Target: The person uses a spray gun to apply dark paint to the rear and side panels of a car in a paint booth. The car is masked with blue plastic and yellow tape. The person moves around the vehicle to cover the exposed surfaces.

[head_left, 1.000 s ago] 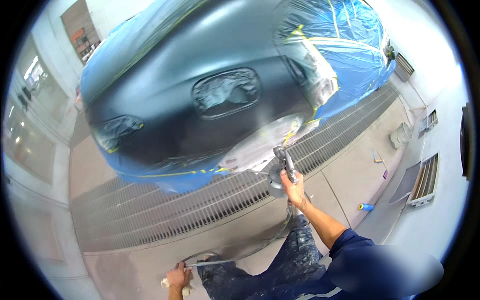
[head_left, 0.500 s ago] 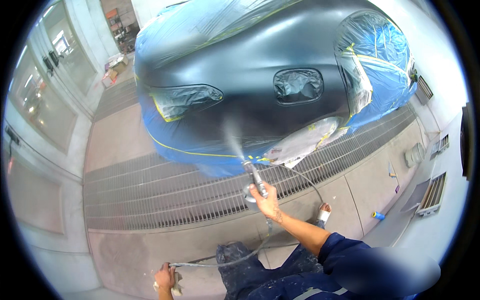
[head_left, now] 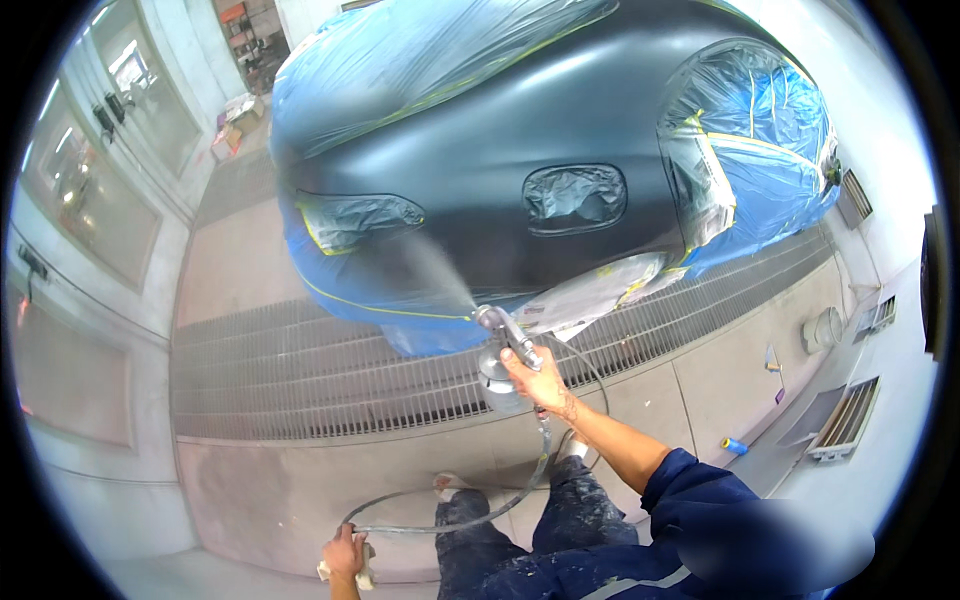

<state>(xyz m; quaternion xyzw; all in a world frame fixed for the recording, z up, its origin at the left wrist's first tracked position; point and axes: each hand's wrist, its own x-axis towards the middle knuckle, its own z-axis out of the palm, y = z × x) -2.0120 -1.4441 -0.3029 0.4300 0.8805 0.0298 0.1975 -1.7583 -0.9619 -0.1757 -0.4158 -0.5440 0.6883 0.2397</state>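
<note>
One long, slatted metal floor grating [head_left: 330, 375] is running beneath the near side of a dark, satin-finished car body [head_left: 470, 180], and a smooth pinkish-grey floor [head_left: 250, 490] is spreading in front of it. Pale glazed doors [head_left: 95, 205] are lining the left of the room, while a white wall with a slatted rectangular vent [head_left: 848, 418] is bounding the right. Crinkled blue plastic sheeting [head_left: 400, 75], edged with yellow tape, is wrapping the car's far side, lower edge and wheel, and clear film is covering two openings in the dark panel.

A round pale bucket [head_left: 822, 331] and a small blue roll [head_left: 734, 446] are resting on the floor near the right wall; cardboard boxes [head_left: 235, 122] are sitting at the far left. A whitish spray mist [head_left: 438, 268] is veiling part of the lower panel.

The silver metal spray gun [head_left: 508, 328] is pointing at that panel from just outside it, and the right grip [head_left: 540, 377] is clamping around its handle. The left grip [head_left: 344, 550] is curling around a grey flexible hose [head_left: 500, 515] and a crumpled cream cloth [head_left: 366, 572]. The hose is looping across the person's legs, standing between them and the grating.
</note>
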